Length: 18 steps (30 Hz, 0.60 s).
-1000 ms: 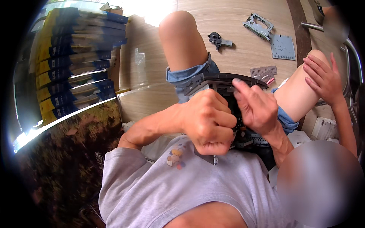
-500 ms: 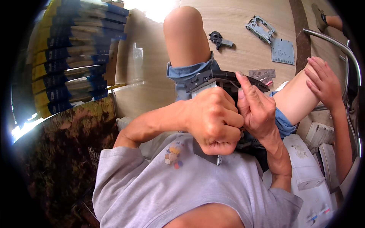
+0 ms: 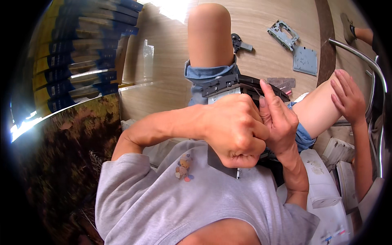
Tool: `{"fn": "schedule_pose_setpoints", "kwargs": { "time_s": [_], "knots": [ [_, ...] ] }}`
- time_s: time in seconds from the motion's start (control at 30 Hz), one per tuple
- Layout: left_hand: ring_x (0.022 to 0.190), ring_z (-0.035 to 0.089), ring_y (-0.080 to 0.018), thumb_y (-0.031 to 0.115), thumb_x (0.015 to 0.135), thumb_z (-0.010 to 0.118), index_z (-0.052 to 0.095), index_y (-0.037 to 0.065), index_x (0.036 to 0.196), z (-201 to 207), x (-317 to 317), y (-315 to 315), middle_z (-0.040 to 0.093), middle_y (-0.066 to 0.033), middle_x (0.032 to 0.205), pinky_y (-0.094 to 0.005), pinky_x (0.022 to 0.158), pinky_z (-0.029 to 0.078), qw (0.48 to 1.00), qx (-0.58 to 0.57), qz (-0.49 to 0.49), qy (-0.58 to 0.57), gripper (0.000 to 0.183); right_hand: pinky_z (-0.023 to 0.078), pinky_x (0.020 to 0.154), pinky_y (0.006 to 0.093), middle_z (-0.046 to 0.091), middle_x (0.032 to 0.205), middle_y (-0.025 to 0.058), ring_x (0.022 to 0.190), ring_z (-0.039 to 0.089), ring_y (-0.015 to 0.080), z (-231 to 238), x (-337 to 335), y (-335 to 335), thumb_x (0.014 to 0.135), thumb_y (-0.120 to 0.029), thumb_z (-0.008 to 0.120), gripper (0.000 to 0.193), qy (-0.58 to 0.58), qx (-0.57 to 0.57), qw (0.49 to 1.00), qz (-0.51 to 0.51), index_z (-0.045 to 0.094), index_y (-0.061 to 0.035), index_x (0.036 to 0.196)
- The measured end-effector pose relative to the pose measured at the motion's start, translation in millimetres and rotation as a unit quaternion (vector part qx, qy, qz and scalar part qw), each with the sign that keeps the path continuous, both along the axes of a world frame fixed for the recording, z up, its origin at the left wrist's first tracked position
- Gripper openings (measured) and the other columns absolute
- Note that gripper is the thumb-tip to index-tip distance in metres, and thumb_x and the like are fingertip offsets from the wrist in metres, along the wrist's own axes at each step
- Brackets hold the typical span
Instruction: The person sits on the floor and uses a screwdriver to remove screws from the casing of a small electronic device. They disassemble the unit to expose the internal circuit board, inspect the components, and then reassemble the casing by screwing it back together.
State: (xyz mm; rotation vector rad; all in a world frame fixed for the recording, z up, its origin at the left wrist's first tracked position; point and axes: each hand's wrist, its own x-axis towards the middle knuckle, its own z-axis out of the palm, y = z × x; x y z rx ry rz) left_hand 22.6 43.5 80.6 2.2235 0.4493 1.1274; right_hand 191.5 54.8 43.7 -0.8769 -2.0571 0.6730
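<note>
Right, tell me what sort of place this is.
Perhaps a repair shop or workroom: a grey plate and a grey frame lie loose on the floor, with blue-and-yellow packages stacked at left.

Left hand [image 3: 239, 130] balled into a tight fist, knuckles up; inside of the grip hidden. Left elbow [image 3: 127, 141] sharply bent, left forearm [image 3: 171, 125] running across the chest, wrist about straight. Right hand [image 3: 281, 120] just right of the fist; can't tell if they touch. Its index [image 3: 268, 90] points up and away from the body, thumb [image 3: 264, 107] alongside, tips apart, other fingers mostly hidden. Right forearm [image 3: 297, 173] rises steeply to the wrist.
</note>
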Motion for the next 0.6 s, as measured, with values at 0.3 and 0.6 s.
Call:
{"fn": "schedule_pose_setpoints", "kwargs": {
  "time_s": [0.3, 0.6],
  "knots": [
    [0.041, 0.045, -0.0182, 0.012, 0.071, 0.066, 0.041, 0.012, 0.052, 11.6, 0.2, -0.5, 0.040, -0.0002, 0.056, -0.0341, 0.039, 0.034, 1.000, 0.011, -0.003, 0.007, 0.031, 0.049, 0.051, 0.0377, 0.063, 0.073, 0.0149, 0.056, 0.061, 0.0274, 10.1, -2.1, 5.8, 0.094, 0.000, 0.065, 0.039, -0.017, 0.037, 0.999, 0.012, 0.061, 0.0067, 0.132],
    [0.045, 0.057, -0.0218, 0.022, 0.064, 0.069, 0.052, 0.012, 0.052, 36.3, 4.3, 6.3, 0.049, -0.0014, 0.056, -0.0356, 0.041, 0.044, 0.995, 0.046, -0.034, 0.084, 0.024, 0.047, 0.050, 0.0360, 0.061, 0.073, 0.0122, 0.056, 0.060, 0.0244, 27.4, 0.9, 5.8, 0.096, -0.002, 0.064, 0.040, -0.027, 0.080, 0.996, -0.010, 0.059, 0.0076, 0.134]
  ]
}}
